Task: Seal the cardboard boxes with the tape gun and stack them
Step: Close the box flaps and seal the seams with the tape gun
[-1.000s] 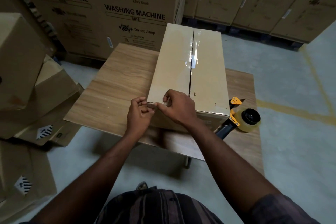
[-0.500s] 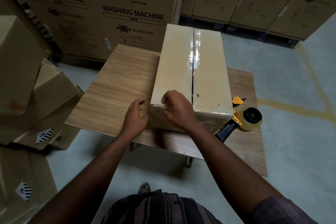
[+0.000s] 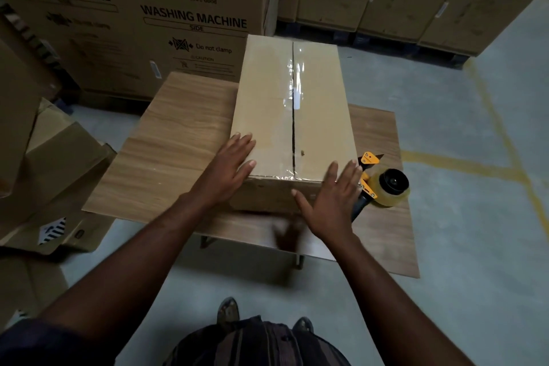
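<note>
Head view: the taped box [image 3: 267, 104] is seen mid-frame on the tabletop [image 3: 178, 142], its near corners flanked by the left hand [image 3: 228, 169] and right hand [image 3: 329, 205], fingers [image 3: 243, 142] straight and spread; the tape gun [image 3: 383, 184] is laid at its right.

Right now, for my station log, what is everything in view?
cardboard box: one, tan, seam taped, on the table
tape gun: one, yellow and black, on the table right of the box
table: one, wood-grain, centre
washing machine cartons: several, brown, behind the table
loose boxes: a few, brown, at left
floor: grey, yellow lines
left hand: one, open, flat on the box's near left corner
right hand: one, open, at the box's near right corner
</note>
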The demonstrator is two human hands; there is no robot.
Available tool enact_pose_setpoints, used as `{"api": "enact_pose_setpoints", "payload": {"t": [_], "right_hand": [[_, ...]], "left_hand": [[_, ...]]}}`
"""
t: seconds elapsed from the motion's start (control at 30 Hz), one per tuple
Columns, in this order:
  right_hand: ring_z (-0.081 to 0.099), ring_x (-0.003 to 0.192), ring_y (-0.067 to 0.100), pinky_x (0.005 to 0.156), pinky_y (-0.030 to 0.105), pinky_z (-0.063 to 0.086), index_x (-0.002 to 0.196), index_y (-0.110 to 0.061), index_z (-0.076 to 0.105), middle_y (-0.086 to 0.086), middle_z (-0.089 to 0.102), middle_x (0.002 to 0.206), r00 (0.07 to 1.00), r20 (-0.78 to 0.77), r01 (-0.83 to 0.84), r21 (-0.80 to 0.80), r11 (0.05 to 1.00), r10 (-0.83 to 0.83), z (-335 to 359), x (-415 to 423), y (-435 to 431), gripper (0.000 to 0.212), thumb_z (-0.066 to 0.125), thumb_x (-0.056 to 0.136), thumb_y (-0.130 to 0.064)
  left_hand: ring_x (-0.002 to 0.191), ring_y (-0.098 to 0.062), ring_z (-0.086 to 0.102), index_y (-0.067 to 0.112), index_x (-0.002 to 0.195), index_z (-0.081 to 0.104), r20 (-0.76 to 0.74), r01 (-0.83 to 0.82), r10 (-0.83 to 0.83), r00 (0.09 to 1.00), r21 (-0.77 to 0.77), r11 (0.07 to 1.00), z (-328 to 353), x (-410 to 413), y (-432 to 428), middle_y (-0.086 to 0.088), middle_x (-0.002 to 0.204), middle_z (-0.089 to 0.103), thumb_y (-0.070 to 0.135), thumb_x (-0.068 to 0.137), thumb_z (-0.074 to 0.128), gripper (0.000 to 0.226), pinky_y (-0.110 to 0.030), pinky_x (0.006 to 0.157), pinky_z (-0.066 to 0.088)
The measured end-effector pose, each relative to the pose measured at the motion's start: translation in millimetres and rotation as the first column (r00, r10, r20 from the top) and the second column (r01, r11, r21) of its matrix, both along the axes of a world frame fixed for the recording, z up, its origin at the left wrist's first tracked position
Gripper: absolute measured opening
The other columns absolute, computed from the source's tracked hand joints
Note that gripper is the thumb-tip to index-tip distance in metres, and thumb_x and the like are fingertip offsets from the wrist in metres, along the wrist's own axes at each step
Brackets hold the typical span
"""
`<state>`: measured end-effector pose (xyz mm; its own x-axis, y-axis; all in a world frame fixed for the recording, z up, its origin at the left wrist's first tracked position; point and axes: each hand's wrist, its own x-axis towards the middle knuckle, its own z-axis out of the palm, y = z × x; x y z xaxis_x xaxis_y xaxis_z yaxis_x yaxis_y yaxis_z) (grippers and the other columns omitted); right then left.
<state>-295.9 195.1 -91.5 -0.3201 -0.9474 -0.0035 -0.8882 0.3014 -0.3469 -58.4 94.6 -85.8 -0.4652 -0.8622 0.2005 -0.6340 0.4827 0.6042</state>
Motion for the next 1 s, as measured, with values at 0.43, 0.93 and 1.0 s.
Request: {"api": "enact_pose_setpoints", "payload": {"t": [0.43,0.93,1.0], "right_hand": [[0.001,0.157,0.035,0.124,0.058,0.006,0.119,-0.012,0.047,0.016,0.018,0.168,0.908,0.35,-0.214,-0.081,0.973,0.229,28,-79,-110,0.059,0.043,0.098,-0.067],[-0.024,0.155,0.027,0.12,0.064,-0.006,0.164,-0.017,0.007,0.008,-0.018,0.17,0.817,0.095,-0.575,0.065,0.815,0.569,18,19,1,0.104,0.033,0.089,-0.084],[-0.017,0.157,0.027,0.122,0.064,-0.001,0.164,-0.02,0.008,0.007,-0.014,0.171,0.786,0.051,-0.618,0.055,0.784,0.616,18,5,-2,0.095,0.027,0.092,-0.079]], "left_hand": [[0.155,-0.019,0.007,0.008,0.157,0.029,0.022,-0.172,0.171,0.985,0.007,0.985,0,-70,107,-0.005,0.166,0.019,0.048,0.1,0.038,0.07,-0.012,0.118,-0.003],[0.149,-0.011,0.025,0.026,0.151,0.043,0.137,-0.201,0.207,0.969,-0.057,0.978,-2,-31,80,0.01,0.16,0.035,0.034,0.085,0.073,0.073,-0.045,0.11,0.028],[0.149,-0.009,0.024,0.029,0.151,0.042,0.172,-0.215,0.225,0.959,-0.075,0.974,-3,-32,77,0.011,0.159,0.035,0.035,0.084,0.075,0.074,-0.054,0.116,0.021]]}}
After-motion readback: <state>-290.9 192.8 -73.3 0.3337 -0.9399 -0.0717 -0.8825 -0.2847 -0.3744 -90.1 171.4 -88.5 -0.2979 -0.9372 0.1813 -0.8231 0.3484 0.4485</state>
